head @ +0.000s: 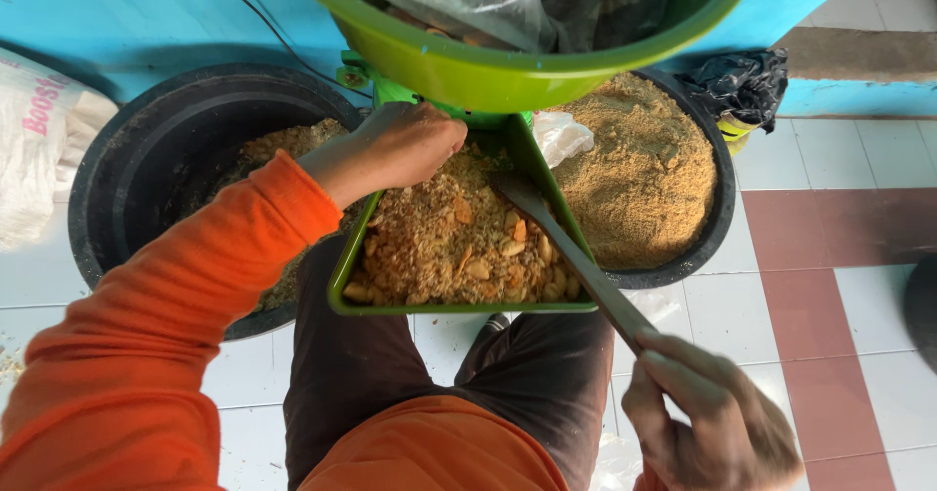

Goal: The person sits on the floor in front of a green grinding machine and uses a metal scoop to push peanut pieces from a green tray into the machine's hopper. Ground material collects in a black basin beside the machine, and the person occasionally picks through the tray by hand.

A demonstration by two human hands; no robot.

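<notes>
Over the green tray (344, 286) of crushed peanut pieces (449, 242), the left hand (400, 144) rests with fingers curled together in the crumbs, while the right hand (717, 423) is clamped on a long flat stick (571, 252) whose tip sits in the pieces.

Long orange sleeve (146, 325), orange top, dark (perhaps brown) trousers (390, 364).

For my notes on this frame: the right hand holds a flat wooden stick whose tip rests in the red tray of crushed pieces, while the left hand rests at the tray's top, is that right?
Not quite: the tray is green, not red, as the head view shows. The rest stands: the right hand holds the flat wooden stick with its tip in the crushed pieces, and the left hand rests at the tray's top.
</notes>
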